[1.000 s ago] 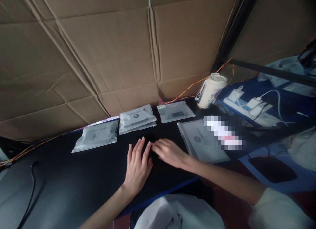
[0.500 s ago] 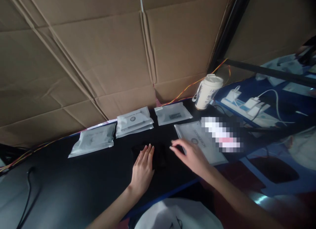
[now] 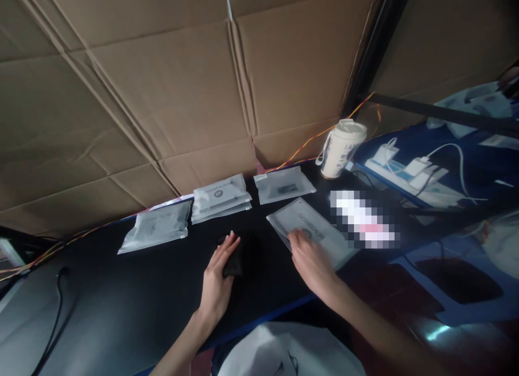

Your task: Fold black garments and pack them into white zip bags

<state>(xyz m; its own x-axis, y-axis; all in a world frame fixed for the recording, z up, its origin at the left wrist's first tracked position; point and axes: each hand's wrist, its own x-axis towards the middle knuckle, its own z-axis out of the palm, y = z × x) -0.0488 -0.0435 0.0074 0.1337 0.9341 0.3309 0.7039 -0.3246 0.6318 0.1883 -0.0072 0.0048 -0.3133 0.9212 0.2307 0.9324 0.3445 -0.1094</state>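
My left hand [image 3: 219, 270] is closed around a small black folded item [image 3: 234, 261], which looks like fabric, at the middle of the black table. Its fingers are fairly straight along the far side of the item, and the dark table makes its outline hard to see. My right hand [image 3: 311, 260], a little blurred, grips the near left edge of a frosted zip bag [image 3: 292, 216] with dark printing. The bag lies slanted on the table, partly under that hand.
Along the back lie a filled frosted bag [image 3: 158, 227], a stack of printed bags [image 3: 221, 196] and another bag [image 3: 284, 185]. A white tumbler [image 3: 343, 149] stands behind a blurred-out patch. Power strips [image 3: 409, 176] sit at right; a black cable [image 3: 59, 311] at left. Cardboard [image 3: 170, 84] walls the back.
My right hand has come down onto the printed zip bag and pulled it left, turning it. My left hand has moved slightly left with the black item, which now tilts up.
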